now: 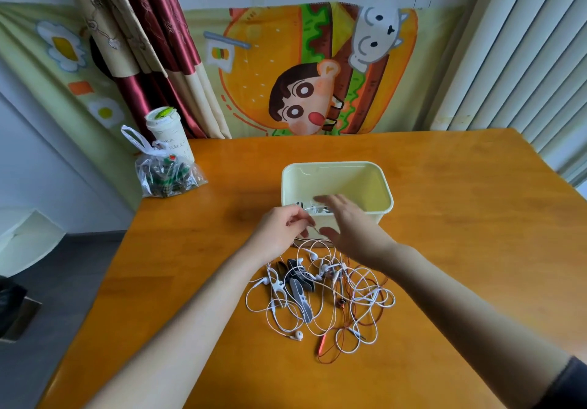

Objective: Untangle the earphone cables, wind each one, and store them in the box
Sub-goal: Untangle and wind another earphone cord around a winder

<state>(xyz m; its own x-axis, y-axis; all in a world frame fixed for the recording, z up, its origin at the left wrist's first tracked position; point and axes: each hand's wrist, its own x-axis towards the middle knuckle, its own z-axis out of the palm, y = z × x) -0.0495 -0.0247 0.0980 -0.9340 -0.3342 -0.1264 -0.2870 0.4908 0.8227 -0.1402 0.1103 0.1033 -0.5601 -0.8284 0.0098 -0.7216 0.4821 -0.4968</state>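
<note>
Left hand (284, 229) first: its fingers are curled and pinch a thin cable (313, 228) just in front of the box (381, 186). I think I hold it up like that so one cable can come free of the rest. Right hand (347, 226) is spread, fingers straight, and reaches over the near wall of the box; it is blurry, and I see nothing held in it. Inside the box, against that near wall, lies a small white bundle (314, 208), which looks to me like one earphone already wound and put away. The pile of earphone cables (317, 297) lies on the table (444, 249) between my arms, near the box. White loops and a red cable (355, 329) cross each other many times, so I guess most of the job is not yet done. Some dark grey pieces (298, 288) sit in the pile with white cable over them; I cannot tell what they are, but they may snag when I pull. At the far left corner of the table stand a plastic bag (168, 176) and a cup (165, 129), well apart from my work.
</note>
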